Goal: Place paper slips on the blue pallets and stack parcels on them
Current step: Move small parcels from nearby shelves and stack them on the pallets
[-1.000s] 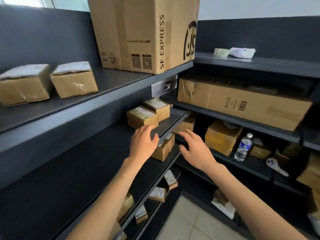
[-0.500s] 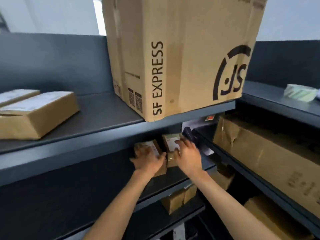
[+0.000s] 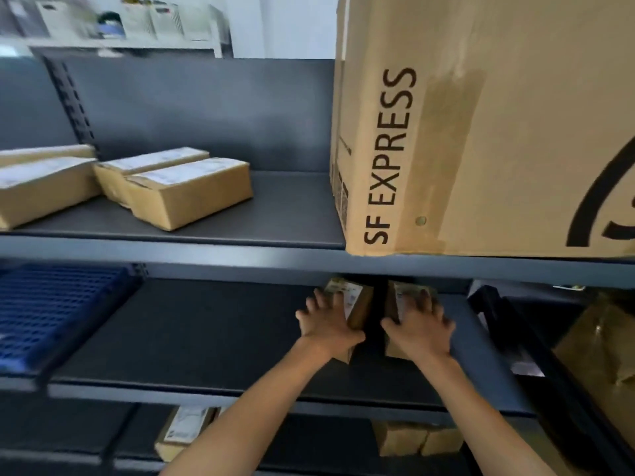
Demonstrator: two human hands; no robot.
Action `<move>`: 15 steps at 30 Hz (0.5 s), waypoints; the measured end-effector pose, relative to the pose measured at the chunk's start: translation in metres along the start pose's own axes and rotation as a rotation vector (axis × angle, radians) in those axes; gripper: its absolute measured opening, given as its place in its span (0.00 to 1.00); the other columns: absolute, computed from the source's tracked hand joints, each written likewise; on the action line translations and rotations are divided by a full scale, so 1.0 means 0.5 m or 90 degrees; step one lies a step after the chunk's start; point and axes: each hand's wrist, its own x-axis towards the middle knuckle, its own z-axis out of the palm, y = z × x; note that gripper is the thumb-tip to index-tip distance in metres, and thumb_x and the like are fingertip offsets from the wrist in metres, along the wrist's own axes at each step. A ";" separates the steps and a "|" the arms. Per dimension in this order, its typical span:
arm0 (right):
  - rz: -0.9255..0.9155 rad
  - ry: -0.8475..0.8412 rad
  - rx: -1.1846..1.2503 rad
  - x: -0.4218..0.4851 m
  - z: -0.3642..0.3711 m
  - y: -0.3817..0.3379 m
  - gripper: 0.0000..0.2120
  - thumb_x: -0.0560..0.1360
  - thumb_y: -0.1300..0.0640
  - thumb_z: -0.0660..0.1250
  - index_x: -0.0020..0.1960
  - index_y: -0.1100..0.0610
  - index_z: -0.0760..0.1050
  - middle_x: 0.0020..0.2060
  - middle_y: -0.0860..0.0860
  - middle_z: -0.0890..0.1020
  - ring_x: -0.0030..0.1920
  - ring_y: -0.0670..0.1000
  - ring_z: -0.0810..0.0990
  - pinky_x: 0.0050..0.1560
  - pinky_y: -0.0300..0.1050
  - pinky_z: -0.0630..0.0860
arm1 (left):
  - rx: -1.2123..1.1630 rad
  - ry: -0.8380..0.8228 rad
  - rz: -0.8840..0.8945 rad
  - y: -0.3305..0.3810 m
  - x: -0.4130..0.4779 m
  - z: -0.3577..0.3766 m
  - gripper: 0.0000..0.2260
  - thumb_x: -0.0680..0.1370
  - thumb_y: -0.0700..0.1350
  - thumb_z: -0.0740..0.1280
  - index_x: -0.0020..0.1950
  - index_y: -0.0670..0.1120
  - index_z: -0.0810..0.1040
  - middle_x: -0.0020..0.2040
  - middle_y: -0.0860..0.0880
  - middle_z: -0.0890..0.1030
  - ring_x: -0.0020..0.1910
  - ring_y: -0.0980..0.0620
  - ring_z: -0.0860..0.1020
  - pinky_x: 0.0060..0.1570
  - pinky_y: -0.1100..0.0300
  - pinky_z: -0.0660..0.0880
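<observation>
**Both hands on two small parcels on the middle shelf**

We have our left hand (image 3: 328, 324) spread flat over the left parcel (image 3: 357, 305), fingers splayed across its labelled top, and our right hand (image 3: 421, 326) laid the same way over the right parcel (image 3: 400, 297). Each palm presses down on its box; whether the fingers curl around the far edges we cannot tell. The two parcels are small brown cartons with pale printed labels on top, sitting just beside each other with a dark gap between them, on the dark middle shelf (image 3: 206, 331) under the overhang of the upper shelf. At the left end of that shelf lies a blue pallet (image 3: 51, 304) with a perforated grid surface, well apart from our hands.

Above, the big SF EXPRESS carton (image 3: 481, 132) stands on the upper shelf, with several flat parcels (image 3: 185, 187) to its left.

Compared with half a second ago, our view has swung left: the blue pallet now shows, the right-hand shelving is mostly out of sight, and our hands sit flatter on the boxes.
</observation>
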 end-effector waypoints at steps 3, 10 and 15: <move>-0.106 0.048 0.039 -0.034 -0.005 -0.072 0.33 0.71 0.35 0.60 0.74 0.44 0.60 0.74 0.53 0.64 0.70 0.61 0.61 0.64 0.61 0.65 | -0.028 0.017 -0.056 -0.106 -0.041 -0.013 0.46 0.68 0.69 0.64 0.78 0.54 0.48 0.79 0.42 0.50 0.75 0.36 0.54 0.68 0.39 0.58; -0.323 0.064 0.139 -0.178 0.009 -0.424 0.33 0.72 0.37 0.61 0.74 0.45 0.61 0.75 0.49 0.62 0.74 0.58 0.58 0.66 0.62 0.64 | -0.078 0.152 -0.187 -0.483 -0.234 -0.113 0.43 0.67 0.69 0.63 0.77 0.56 0.53 0.79 0.43 0.53 0.75 0.38 0.56 0.68 0.39 0.60; -0.454 0.064 0.188 -0.334 0.033 -0.741 0.32 0.71 0.37 0.61 0.73 0.44 0.63 0.74 0.47 0.63 0.72 0.54 0.59 0.66 0.58 0.62 | -0.088 0.214 -0.298 -0.791 -0.401 -0.178 0.42 0.66 0.67 0.64 0.76 0.55 0.57 0.79 0.43 0.54 0.75 0.38 0.56 0.68 0.38 0.60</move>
